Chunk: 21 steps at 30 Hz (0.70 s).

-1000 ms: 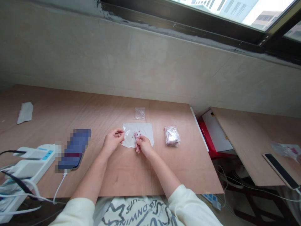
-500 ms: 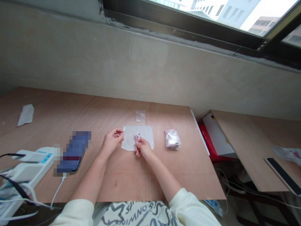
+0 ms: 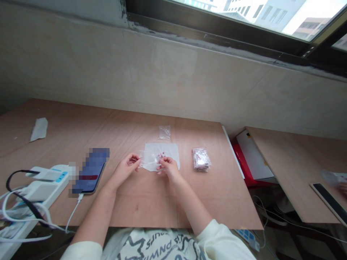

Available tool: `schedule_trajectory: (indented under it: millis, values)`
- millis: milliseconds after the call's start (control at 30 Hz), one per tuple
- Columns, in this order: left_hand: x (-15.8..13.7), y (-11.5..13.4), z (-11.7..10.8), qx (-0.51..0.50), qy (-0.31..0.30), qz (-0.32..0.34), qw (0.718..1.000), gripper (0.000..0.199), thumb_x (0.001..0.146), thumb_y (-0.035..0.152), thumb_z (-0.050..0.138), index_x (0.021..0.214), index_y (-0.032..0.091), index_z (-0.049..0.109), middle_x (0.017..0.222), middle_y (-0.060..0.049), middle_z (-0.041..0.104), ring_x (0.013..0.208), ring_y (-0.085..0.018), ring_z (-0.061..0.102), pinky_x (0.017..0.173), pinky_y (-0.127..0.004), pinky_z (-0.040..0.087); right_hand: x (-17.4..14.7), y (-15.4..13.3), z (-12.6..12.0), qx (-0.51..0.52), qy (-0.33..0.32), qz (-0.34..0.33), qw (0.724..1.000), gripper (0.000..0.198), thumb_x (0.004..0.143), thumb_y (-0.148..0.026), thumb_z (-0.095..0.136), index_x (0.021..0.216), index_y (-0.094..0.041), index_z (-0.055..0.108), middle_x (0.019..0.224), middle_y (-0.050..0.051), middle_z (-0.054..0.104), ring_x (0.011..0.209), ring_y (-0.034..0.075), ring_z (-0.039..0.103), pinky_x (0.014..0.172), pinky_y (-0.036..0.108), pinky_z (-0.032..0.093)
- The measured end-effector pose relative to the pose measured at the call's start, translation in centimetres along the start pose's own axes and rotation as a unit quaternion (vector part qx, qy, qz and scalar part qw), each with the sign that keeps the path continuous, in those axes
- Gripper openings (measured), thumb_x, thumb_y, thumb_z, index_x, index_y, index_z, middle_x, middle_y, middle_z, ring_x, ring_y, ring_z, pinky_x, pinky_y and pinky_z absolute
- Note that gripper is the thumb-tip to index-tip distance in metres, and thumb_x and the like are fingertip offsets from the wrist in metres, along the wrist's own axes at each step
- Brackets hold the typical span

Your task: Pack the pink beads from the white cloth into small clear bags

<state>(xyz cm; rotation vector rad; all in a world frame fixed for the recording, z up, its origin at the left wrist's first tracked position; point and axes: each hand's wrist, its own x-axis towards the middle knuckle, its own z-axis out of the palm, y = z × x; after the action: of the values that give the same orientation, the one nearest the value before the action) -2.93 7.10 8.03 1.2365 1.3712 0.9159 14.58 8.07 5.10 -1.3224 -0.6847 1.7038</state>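
Note:
A small clear plastic bag [image 3: 148,157] stretches between my two hands, over a white sheet of paper [image 3: 173,151]. My left hand [image 3: 128,166] pinches the bag's left end, just off the sheet's left edge. At the other end, my right hand [image 3: 169,167] has its fingers closed on the bag's edge. Small red pieces [image 3: 162,155] lie on the sheet just beyond my right fingertips; they are too small to name. Behind the sheet lies another clear bag [image 3: 164,133]. To the right sits a stack of clear bags with reddish contents [image 3: 201,159].
A charging phone [image 3: 90,173] and a power strip [image 3: 55,187] with cables are at the left. A paper scrap [image 3: 39,129] lies far left. Across a gap stands a second table [image 3: 287,162], with a dark flat device [image 3: 329,202] and another person's hand [image 3: 343,187] at its edge.
The clear bag now shows stretched between my hands. My right hand has lifted slightly from the red pieces, and my left has shifted a little. Another person's hand has appeared at the far right.

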Motion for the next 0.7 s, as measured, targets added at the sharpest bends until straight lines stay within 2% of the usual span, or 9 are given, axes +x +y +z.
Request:
schedule_trajectory:
  millis: [67, 100, 233, 333, 400, 467, 567, 700]
  values:
    - [-0.4, 0.6, -0.5, 0.013, -0.046, -0.011, 0.999, 0.026, 0.061, 0.039, 0.058, 0.074, 0.017, 0.05, 0.073, 0.0, 0.054, 0.063, -0.012, 0.054, 0.058, -0.023, 0.044, -0.2, -0.8, 0.0, -0.013, 0.027, -0.033, 0.999, 0.019, 0.059, -0.028, 0.059, 0.065, -0.017, 0.044, 0.066, 0.0, 0.053, 0.047, 0.009, 0.05, 0.036, 0.021, 0.042]
    - [-0.4, 0.9, -0.8, 0.022, -0.049, -0.016, 0.998, 0.027, 0.061, 0.039, 0.058, 0.076, 0.017, 0.052, 0.078, -0.002, 0.056, 0.069, -0.014, 0.055, 0.062, -0.024, 0.044, -0.4, -1.3, 0.0, -0.03, 0.041, -0.056, 0.997, 0.017, 0.059, -0.027, 0.057, 0.065, -0.017, 0.046, 0.066, -0.001, 0.053, 0.047, 0.008, 0.049, 0.035, 0.021, 0.041]
    - [0.9, 2.3, -0.5, 0.032, 0.031, 0.012, 0.999, 0.035, 0.06, 0.043, 0.058, 0.084, 0.017, 0.055, 0.091, -0.006, 0.058, 0.086, -0.017, 0.054, 0.071, -0.024, 0.043, -1.3, -3.8, 0.1, -0.127, 0.056, -0.155, 0.978, 0.009, 0.062, -0.024, 0.052, 0.068, -0.018, 0.055, 0.069, 0.001, 0.054, 0.055, 0.009, 0.046, 0.038, 0.017, 0.037]
    - [2.5, 3.3, 0.9, 0.019, -0.056, 0.058, 0.997, 0.031, 0.064, 0.042, 0.054, 0.081, 0.016, 0.057, 0.085, -0.005, 0.061, 0.081, -0.016, 0.055, 0.07, -0.024, 0.043, -1.8, -5.4, 0.4, -0.163, 0.045, -0.203, 0.965, 0.012, 0.061, -0.021, 0.053, 0.072, -0.018, 0.058, 0.067, 0.001, 0.054, 0.059, 0.01, 0.046, 0.045, 0.019, 0.038]
    - [3.2, 3.8, 1.8, 0.016, -0.075, 0.076, 0.994, 0.027, 0.067, 0.041, 0.052, 0.076, 0.016, 0.058, 0.075, -0.003, 0.061, 0.072, -0.015, 0.056, 0.066, -0.024, 0.042, -1.8, -5.9, 0.5, -0.15, 0.055, -0.204, 0.966, 0.018, 0.059, -0.022, 0.056, 0.076, -0.018, 0.057, 0.064, 0.0, 0.054, 0.057, 0.01, 0.047, 0.047, 0.02, 0.038]
    - [3.3, 4.2, 2.3, 0.008, -0.067, 0.086, 0.994, 0.025, 0.067, 0.04, 0.052, 0.071, 0.016, 0.058, 0.067, -0.001, 0.06, 0.067, -0.014, 0.055, 0.063, -0.023, 0.042, -1.6, -6.1, 0.3, -0.134, 0.062, -0.183, 0.972, 0.02, 0.057, -0.025, 0.059, 0.075, -0.016, 0.055, 0.063, 0.0, 0.054, 0.057, 0.01, 0.048, 0.049, 0.022, 0.038]
    - [2.8, 4.4, 2.3, -0.004, -0.078, 0.074, 0.994, 0.023, 0.067, 0.038, 0.052, 0.068, 0.016, 0.058, 0.066, 0.0, 0.06, 0.066, -0.014, 0.055, 0.062, -0.023, 0.041, -1.4, -5.9, -0.1, -0.13, 0.043, -0.152, 0.979, 0.017, 0.056, -0.029, 0.06, 0.064, -0.015, 0.053, 0.06, 0.0, 0.055, 0.057, 0.011, 0.05, 0.055, 0.024, 0.039]
    - [1.7, 4.3, 2.2, -0.014, -0.068, 0.047, 0.997, 0.02, 0.064, 0.035, 0.056, 0.065, 0.016, 0.058, 0.067, -0.001, 0.061, 0.067, -0.015, 0.056, 0.062, -0.023, 0.041, -1.7, -5.6, -0.3, -0.145, 0.044, -0.152, 0.977, 0.013, 0.054, -0.024, 0.062, 0.054, -0.016, 0.052, 0.054, -0.001, 0.056, 0.055, 0.01, 0.049, 0.058, 0.024, 0.037]
